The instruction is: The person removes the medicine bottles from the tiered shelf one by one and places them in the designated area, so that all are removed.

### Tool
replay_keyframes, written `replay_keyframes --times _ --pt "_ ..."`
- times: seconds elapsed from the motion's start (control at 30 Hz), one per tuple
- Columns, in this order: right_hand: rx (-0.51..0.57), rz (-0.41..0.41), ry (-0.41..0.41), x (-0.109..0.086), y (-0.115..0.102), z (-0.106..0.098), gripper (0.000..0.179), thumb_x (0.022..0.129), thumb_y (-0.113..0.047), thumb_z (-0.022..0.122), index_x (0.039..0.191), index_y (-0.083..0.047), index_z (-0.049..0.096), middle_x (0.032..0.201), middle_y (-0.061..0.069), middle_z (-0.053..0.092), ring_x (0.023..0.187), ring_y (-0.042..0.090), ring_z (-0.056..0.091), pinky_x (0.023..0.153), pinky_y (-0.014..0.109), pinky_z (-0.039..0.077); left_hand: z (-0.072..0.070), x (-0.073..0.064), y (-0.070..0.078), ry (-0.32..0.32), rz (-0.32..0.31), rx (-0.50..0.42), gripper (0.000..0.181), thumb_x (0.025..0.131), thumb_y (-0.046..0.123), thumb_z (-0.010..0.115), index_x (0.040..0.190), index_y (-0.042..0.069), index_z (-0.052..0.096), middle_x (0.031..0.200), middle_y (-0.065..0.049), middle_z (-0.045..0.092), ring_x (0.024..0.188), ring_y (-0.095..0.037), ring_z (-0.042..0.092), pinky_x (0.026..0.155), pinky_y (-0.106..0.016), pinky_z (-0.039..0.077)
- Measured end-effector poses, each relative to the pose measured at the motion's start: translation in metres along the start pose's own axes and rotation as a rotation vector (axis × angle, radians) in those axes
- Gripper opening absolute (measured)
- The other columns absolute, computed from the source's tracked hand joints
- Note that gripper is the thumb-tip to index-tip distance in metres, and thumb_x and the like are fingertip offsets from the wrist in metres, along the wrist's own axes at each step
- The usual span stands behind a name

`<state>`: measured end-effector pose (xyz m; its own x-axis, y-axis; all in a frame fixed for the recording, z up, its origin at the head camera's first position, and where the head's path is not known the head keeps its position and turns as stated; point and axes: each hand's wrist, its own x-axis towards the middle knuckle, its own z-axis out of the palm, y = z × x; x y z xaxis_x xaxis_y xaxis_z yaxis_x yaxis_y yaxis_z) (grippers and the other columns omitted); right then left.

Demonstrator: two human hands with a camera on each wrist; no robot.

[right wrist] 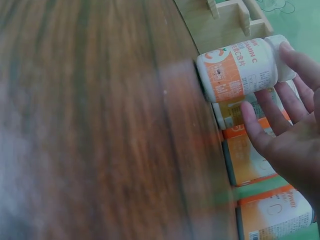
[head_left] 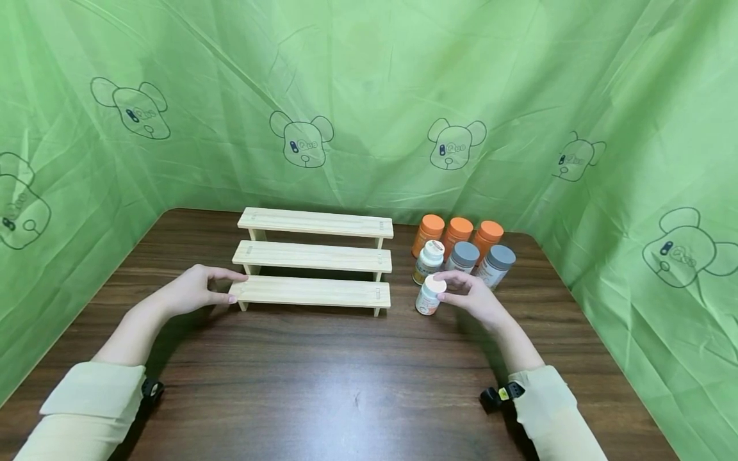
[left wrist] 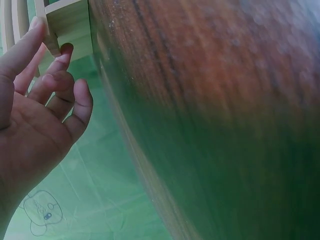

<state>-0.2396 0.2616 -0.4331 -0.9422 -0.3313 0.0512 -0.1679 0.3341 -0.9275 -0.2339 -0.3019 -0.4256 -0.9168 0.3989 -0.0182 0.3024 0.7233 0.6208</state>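
A three-step wooden rack (head_left: 311,291) stands on the table. At its left end my left hand (head_left: 193,291) pinches the lowest step, thumb in front and forefinger on top; the left wrist view shows the other fingers loosely bent. To the rack's right, my right hand (head_left: 477,302) holds a small white vitamin C bottle (head_left: 426,302) by its cap, between thumb and fingers. The bottle's orange and white label (right wrist: 230,75) shows in the right wrist view. It stands upright, its base at or close to the tabletop.
Behind the held bottle stand another white-capped bottle (head_left: 430,261), two grey-capped bottles (head_left: 463,256) and three orange-capped bottles (head_left: 459,232). A green cloth (head_left: 369,96) with bear-head drawings hangs around the dark wooden table (head_left: 323,378).
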Motion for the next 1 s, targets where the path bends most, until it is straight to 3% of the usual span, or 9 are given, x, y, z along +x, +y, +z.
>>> replay_keyframes --times 0.4,0.57,0.73,0.8,0.9,1.0 --pt "0.008 0.002 -0.018 0.004 0.004 0.0 0.04 0.083 -0.017 0.073 0.119 -0.007 0.06 0.113 0.0 0.064 0.11 0.031 0.055 0.085 0.03 0.049 -0.002 -0.001 0.001 0.0 -0.007 0.0 0.048 0.079 0.032 0.076 0.123 0.016 0.064 0.07 0.001 0.055 0.054 -0.006 0.038 0.06 -0.025 0.036" --pt "0.041 -0.04 -0.053 0.006 0.0 -0.005 0.042 0.084 -0.014 0.071 0.123 -0.005 0.059 0.122 0.005 0.061 0.112 0.03 0.054 0.086 0.031 0.049 -0.003 -0.001 -0.002 -0.006 -0.006 -0.033 0.049 0.079 0.031 0.075 0.124 0.016 0.063 0.065 0.002 0.047 0.05 -0.005 0.036 0.055 -0.026 0.036" --pt "-0.003 -0.112 -0.076 0.003 -0.01 -0.018 0.042 0.086 -0.009 0.068 0.126 -0.002 0.057 0.129 0.016 0.056 0.114 0.031 0.055 0.086 0.03 0.05 -0.006 -0.003 -0.001 0.028 0.03 0.048 0.045 0.081 0.036 0.073 0.122 0.018 0.064 0.092 -0.003 0.068 0.079 -0.011 0.057 0.07 -0.029 0.044" --pt "-0.039 -0.131 -0.067 0.0 -0.016 -0.024 0.043 0.087 -0.008 0.067 0.127 0.0 0.055 0.128 0.019 0.055 0.114 0.034 0.054 0.085 0.029 0.051 -0.01 -0.005 0.002 0.051 0.042 0.082 0.045 0.083 0.035 0.071 0.123 0.016 0.064 0.105 -0.006 0.068 0.089 -0.016 0.059 0.073 -0.031 0.046" --pt "-0.111 -0.143 -0.031 -0.007 -0.027 -0.032 0.042 0.086 -0.009 0.068 0.126 0.001 0.056 0.127 0.02 0.055 0.111 0.035 0.055 0.084 0.027 0.051 -0.017 -0.007 0.011 0.076 0.04 0.095 0.044 0.086 0.034 0.068 0.125 0.013 0.063 0.109 -0.012 0.067 0.088 -0.021 0.063 0.072 -0.034 0.048" --pt "-0.182 -0.141 0.007 -0.014 -0.037 -0.038 0.042 0.086 -0.01 0.069 0.125 -0.001 0.057 0.128 0.019 0.055 0.107 0.026 0.058 0.082 0.027 0.051 -0.023 -0.007 0.023 0.098 0.044 0.12 0.043 0.088 0.035 0.065 0.125 0.013 0.062 0.116 -0.016 0.064 0.101 -0.031 0.063 0.083 -0.046 0.048"
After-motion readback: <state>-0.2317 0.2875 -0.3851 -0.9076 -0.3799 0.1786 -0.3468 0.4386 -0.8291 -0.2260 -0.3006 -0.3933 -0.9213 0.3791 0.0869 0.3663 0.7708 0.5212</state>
